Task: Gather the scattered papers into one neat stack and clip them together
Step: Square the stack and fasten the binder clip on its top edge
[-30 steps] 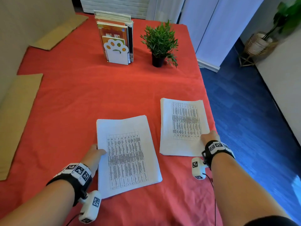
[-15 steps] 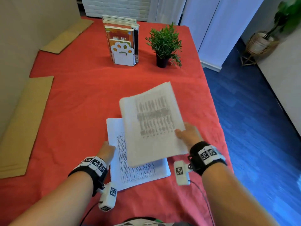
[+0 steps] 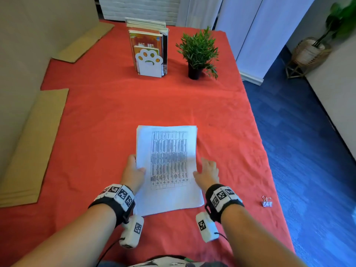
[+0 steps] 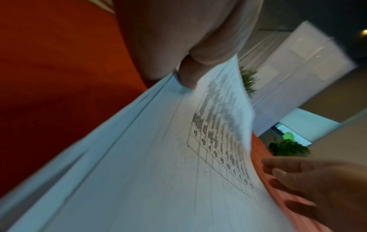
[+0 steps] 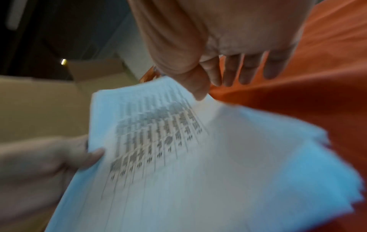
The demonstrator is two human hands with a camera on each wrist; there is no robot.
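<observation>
One stack of white printed papers (image 3: pixel 167 166) lies on the red tablecloth (image 3: pixel 100 120) in front of me, its sheets slightly offset at the edges. My left hand (image 3: pixel 139 167) pinches the stack's left edge, thumb (image 4: pixel 188 78) on top of the papers (image 4: pixel 151 164). My right hand (image 3: pixel 202 169) is at the right edge with straight fingers (image 5: pixel 245 69) over the cloth; only its thumb touches the papers (image 5: pixel 178 164). A small binder clip (image 3: pixel 266 201) lies on the cloth to the right, apart from both hands.
At the back stand a white paw-shaped bookend with books (image 3: pixel 149 54) and a potted plant (image 3: pixel 198 53). Flat cardboard sheets (image 3: pixel 32 143) lie along the left side. The table's right edge drops to blue floor (image 3: pixel 308 151).
My right hand lifted the right pile, carried it left and laid it on the left pile, then let go. The left hand stayed at the left edge.
</observation>
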